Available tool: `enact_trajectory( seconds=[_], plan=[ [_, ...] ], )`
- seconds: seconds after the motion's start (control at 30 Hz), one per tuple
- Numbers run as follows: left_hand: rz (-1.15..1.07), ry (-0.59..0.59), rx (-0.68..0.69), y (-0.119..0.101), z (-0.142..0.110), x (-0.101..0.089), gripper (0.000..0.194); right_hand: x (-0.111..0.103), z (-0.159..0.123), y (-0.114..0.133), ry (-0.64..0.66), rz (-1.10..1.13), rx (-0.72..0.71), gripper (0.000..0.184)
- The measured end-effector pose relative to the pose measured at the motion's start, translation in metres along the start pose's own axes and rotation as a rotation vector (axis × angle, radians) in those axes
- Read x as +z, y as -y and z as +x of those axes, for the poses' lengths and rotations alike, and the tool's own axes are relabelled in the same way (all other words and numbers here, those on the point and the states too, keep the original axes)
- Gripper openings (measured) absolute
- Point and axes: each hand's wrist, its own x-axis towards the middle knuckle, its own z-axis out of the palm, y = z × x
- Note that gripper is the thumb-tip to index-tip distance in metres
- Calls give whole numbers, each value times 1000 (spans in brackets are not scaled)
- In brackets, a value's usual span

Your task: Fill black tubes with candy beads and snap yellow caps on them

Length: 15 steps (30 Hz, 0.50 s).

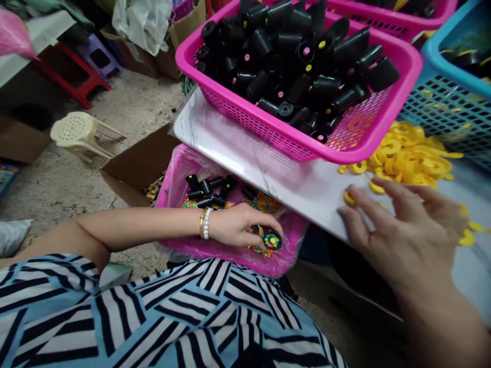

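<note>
My left hand (242,228) is closed on a black tube (272,239) whose end shows coloured beads around a yellow centre. It rests inside a low pink bin (172,174) that holds coloured beads (261,202) and a few black tubes (209,189). My right hand (402,230) lies on the white tabletop (268,166) with fingers spread, fingertips touching a yellow ring (348,198) at the edge of a pile of yellow rings (410,156). Above stands a pink basket (268,128) full of black tubes (299,61).
A blue basket (448,97) stands at the right, another pink basket (387,18) behind. An open cardboard box (140,163) sits left of the low bin. A cream stool (79,130), a red stool (72,76) and boxes stand on the concrete floor.
</note>
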Motion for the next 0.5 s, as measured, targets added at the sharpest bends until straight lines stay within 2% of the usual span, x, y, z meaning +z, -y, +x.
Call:
enact_trajectory(
  seconds=[0.1, 0.17, 0.27, 0.37, 0.5],
  plan=[
    [90, -147, 139, -21, 14, -13, 26, 2, -17, 19, 36, -7, -211, 57],
    [233, -272, 206, -25, 30, -20, 26, 2, -27, 29, 85, 64, -284, 69],
    [446, -401, 197, -17, 55, -26, 24, 2, -37, 36, 19, 202, -317, 59],
    [544, -406, 152, -5, 70, -26, 20, -5, -33, 39, 9, 479, -184, 45],
    [560, -413, 142, 0, 73, -23, 19, -20, -15, 45, 145, 790, 133, 26]
  ],
)
